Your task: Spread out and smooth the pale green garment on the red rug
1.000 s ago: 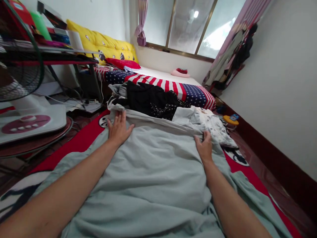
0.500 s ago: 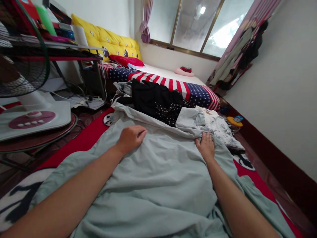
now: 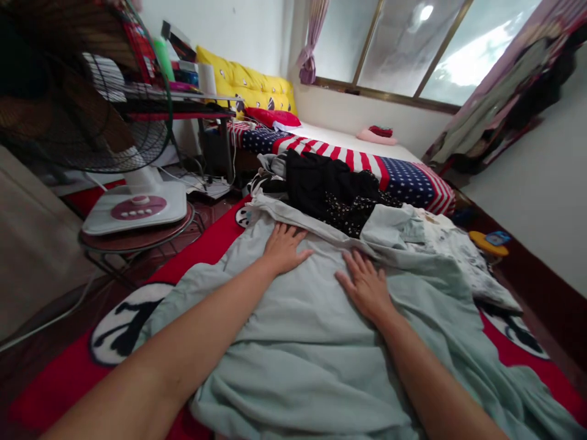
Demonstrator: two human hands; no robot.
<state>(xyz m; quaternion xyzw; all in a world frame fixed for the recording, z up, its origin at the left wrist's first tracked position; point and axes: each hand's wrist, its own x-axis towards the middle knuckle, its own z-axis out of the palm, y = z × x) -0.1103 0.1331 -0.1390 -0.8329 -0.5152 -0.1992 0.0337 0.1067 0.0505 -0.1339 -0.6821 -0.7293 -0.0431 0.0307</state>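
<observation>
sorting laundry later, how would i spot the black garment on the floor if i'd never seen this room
Find the bed with the stars-and-stripes cover under the window. Against its near side lies a clothes pile; the black garment tops it, beyond the pale green cloth under both hands. It is the only dark piece among pale fabrics.

Under my left hand (image 3: 283, 249) and right hand (image 3: 365, 287), both laid flat on it, the pale green garment (image 3: 316, 342) looks like soft matt cloth, thin and creased. The red rug (image 3: 202, 247) beneath it, lower left of the frame, reads as a dense matt weave with printed black-and-white patches. The black clothes (image 3: 328, 183) at centre are matt fabric, one piece dotted. At left, the fan base (image 3: 137, 208) is glossy white plastic behind a thin wire grille (image 3: 114, 116), and the floor (image 3: 59, 299) shines like polished wood.
</observation>
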